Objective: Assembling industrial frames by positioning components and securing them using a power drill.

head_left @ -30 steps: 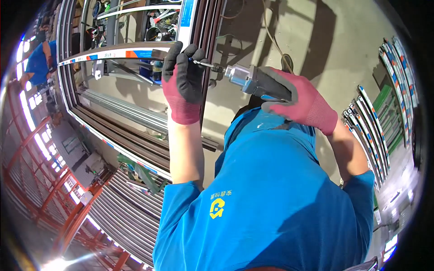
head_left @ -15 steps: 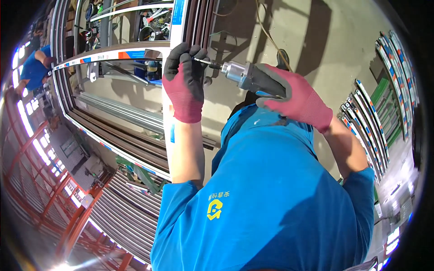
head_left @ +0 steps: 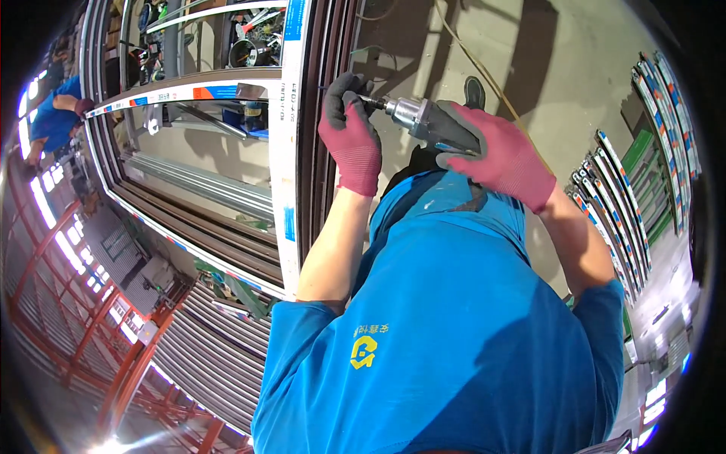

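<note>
My right hand (head_left: 503,155), in a red glove with dark grey fingers, grips a cordless power drill (head_left: 412,115) with a silver front and dark body. The drill points left, a thin bit in its chuck. At the bit's tip, my gloved left hand (head_left: 353,147) has its thumb and fingers pinched together; whether they hold the bit itself or a small screw is hidden. That hand is over the brown side of a large window-like metal frame (head_left: 287,163), whose upper face carries white, blue and orange protective film.
A crossbar (head_left: 189,92) divides the frame; below it lie tools and a round container (head_left: 246,54). A co-worker in blue (head_left: 57,125) is at the far left. Filmed profiles (head_left: 612,204) are stacked at right, more profiles (head_left: 212,348) at lower left. A cable (head_left: 484,68) crosses the floor.
My left hand has shifted right, off the white-filmed face of the frame and toward its brown side. The drill has moved slightly right with it, its bit still at the left fingers.
</note>
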The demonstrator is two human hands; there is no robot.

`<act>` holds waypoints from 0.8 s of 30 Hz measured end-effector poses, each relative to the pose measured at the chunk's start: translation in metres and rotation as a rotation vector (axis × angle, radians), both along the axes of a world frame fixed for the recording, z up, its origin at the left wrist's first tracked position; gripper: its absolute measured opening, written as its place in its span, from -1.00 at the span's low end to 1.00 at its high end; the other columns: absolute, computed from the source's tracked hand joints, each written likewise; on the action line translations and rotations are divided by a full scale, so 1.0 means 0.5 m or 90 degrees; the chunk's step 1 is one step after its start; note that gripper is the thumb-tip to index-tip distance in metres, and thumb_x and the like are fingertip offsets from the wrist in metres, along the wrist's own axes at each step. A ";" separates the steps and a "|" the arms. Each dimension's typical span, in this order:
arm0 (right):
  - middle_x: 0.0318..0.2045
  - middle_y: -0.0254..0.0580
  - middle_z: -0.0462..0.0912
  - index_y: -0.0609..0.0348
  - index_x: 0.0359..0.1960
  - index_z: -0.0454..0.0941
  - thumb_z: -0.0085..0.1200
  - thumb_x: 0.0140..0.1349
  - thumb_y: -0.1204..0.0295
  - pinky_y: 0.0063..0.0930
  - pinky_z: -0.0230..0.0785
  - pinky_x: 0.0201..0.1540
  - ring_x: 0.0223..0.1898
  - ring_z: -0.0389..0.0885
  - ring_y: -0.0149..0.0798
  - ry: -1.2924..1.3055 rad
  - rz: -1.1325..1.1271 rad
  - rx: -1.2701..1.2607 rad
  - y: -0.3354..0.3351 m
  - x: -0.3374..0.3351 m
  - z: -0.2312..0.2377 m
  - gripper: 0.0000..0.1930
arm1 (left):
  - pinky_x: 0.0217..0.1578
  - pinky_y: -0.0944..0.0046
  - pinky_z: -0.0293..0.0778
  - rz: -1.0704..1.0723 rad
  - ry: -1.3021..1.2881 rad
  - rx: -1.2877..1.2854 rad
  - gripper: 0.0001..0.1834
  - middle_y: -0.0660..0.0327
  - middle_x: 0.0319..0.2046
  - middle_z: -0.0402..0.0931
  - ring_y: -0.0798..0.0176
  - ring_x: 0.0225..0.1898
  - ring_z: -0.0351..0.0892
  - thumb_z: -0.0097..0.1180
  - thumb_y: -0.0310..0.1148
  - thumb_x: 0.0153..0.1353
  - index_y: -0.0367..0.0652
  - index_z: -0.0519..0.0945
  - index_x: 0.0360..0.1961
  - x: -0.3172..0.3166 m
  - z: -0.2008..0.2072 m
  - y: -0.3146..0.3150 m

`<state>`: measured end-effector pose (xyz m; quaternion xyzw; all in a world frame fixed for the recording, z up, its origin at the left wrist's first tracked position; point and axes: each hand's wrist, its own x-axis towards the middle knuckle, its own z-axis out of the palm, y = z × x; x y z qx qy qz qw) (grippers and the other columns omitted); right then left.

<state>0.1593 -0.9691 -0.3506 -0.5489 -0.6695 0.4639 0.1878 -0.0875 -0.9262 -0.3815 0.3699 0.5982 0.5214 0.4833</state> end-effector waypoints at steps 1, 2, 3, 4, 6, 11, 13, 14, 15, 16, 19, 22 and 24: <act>0.09 0.14 0.70 0.14 0.44 0.47 0.47 0.14 0.19 -0.14 0.53 0.19 0.13 0.69 0.17 0.001 0.005 -0.015 0.009 -0.003 0.000 -0.19 | 0.09 0.22 0.63 -0.005 0.035 0.011 -0.66 -0.01 0.06 0.64 0.14 0.03 0.73 -0.06 -0.46 0.56 -0.41 0.55 0.23 -0.003 -0.008 0.000; 0.12 0.14 0.70 0.14 0.45 0.45 0.47 0.13 0.18 -0.11 0.52 0.21 0.14 0.68 0.18 0.002 0.011 -0.030 0.014 -0.005 -0.001 -0.17 | 0.09 0.22 0.62 -0.010 0.069 0.023 -0.65 0.00 0.07 0.64 0.17 0.04 0.71 -0.04 -0.45 0.56 -0.41 0.56 0.24 -0.006 -0.016 -0.001; 0.12 0.14 0.70 0.14 0.45 0.45 0.47 0.13 0.18 -0.11 0.52 0.21 0.14 0.68 0.18 0.002 0.012 -0.031 0.017 -0.006 -0.006 -0.17 | 0.09 0.22 0.62 -0.009 0.069 0.023 -0.65 0.00 0.07 0.64 0.17 0.04 0.71 -0.04 -0.45 0.56 -0.41 0.56 0.24 -0.012 -0.024 0.000; 0.13 0.14 0.69 0.13 0.46 0.44 0.47 0.13 0.18 -0.09 0.50 0.23 0.14 0.67 0.18 -0.008 0.015 -0.003 0.018 -0.009 -0.013 -0.16 | 0.10 0.22 0.62 -0.012 0.085 0.018 -0.65 0.01 0.09 0.64 0.19 0.05 0.70 -0.05 -0.47 0.55 -0.41 0.56 0.24 -0.020 -0.030 0.002; 0.14 0.14 0.68 0.12 0.47 0.43 0.47 0.14 0.17 -0.07 0.49 0.24 0.15 0.66 0.19 -0.017 0.020 0.024 0.022 -0.009 -0.019 -0.15 | 0.10 0.21 0.61 -0.012 0.101 0.013 -0.64 0.02 0.10 0.63 0.20 0.06 0.69 -0.05 -0.49 0.54 -0.41 0.56 0.24 -0.029 -0.037 0.003; 0.15 0.13 0.68 0.07 0.49 0.42 0.46 0.14 0.17 -0.05 0.50 0.23 0.13 0.66 0.19 -0.007 0.028 -0.001 0.027 -0.004 -0.030 -0.15 | 0.14 0.15 0.65 -0.034 0.059 -0.003 -0.64 0.00 0.17 0.61 0.06 0.14 0.72 -0.03 -0.43 0.60 -0.37 0.52 0.30 -0.028 -0.039 0.010; 0.14 0.13 0.68 0.07 0.49 0.42 0.46 0.13 0.19 -0.06 0.51 0.21 0.12 0.67 0.19 0.005 0.032 -0.004 0.034 -0.001 -0.029 -0.15 | 0.12 0.16 0.66 -0.031 0.049 -0.007 -0.64 -0.01 0.17 0.61 0.06 0.14 0.72 -0.03 -0.42 0.60 -0.37 0.52 0.30 -0.024 -0.030 0.011; 0.13 0.13 0.69 0.07 0.48 0.42 0.47 0.13 0.20 -0.07 0.52 0.19 0.10 0.68 0.18 0.017 0.036 -0.007 0.038 0.000 -0.029 -0.15 | 0.11 0.16 0.66 -0.029 0.040 -0.009 -0.64 -0.01 0.17 0.61 0.06 0.15 0.72 -0.02 -0.41 0.60 -0.37 0.52 0.30 -0.023 -0.027 0.011; 0.13 0.13 0.69 0.07 0.48 0.42 0.47 0.13 0.20 -0.07 0.52 0.19 0.10 0.68 0.18 0.017 0.035 -0.007 0.041 0.000 -0.030 -0.15 | 0.11 0.16 0.66 -0.029 0.039 -0.010 -0.64 -0.01 0.17 0.61 0.06 0.15 0.72 -0.02 -0.41 0.60 -0.37 0.52 0.30 -0.025 -0.030 0.012; 0.11 0.12 0.69 0.07 0.48 0.42 0.47 0.12 0.21 -0.07 0.54 0.18 0.09 0.68 0.18 0.015 0.039 0.008 0.044 0.000 -0.031 -0.15 | 0.09 0.16 0.67 -0.028 0.035 -0.004 -0.63 0.00 0.17 0.61 0.10 0.12 0.73 -0.01 -0.40 0.60 -0.37 0.51 0.30 -0.028 -0.035 0.013; 0.09 0.11 0.70 0.03 0.49 0.42 0.47 0.12 0.23 -0.06 0.55 0.16 0.08 0.69 0.19 -0.002 0.054 0.019 0.063 -0.005 -0.030 -0.15 | 0.07 0.23 0.63 -0.036 0.084 -0.006 -0.62 0.04 0.09 0.64 0.21 0.03 0.71 -0.01 -0.44 0.57 -0.39 0.52 0.30 -0.036 -0.024 0.019; 0.10 0.11 0.69 -0.02 0.50 0.41 0.48 0.11 0.21 -0.05 0.55 0.17 0.08 0.68 0.20 -0.029 0.069 0.020 0.082 -0.008 -0.020 -0.14 | 0.06 0.31 0.58 -0.065 0.154 -0.056 -0.60 0.09 0.00 0.67 0.32 -0.03 0.68 0.02 -0.48 0.53 -0.41 0.52 0.31 -0.039 0.025 0.013; 0.11 0.11 0.68 -0.05 0.50 0.41 0.48 0.11 0.20 -0.04 0.55 0.18 0.08 0.68 0.21 -0.042 0.069 0.022 0.086 -0.007 -0.019 -0.13 | 0.01 0.33 0.59 -0.109 0.287 -0.012 -0.51 0.07 0.01 0.69 0.35 -0.04 0.68 0.14 -0.49 0.47 -0.42 0.48 0.37 -0.040 0.082 -0.018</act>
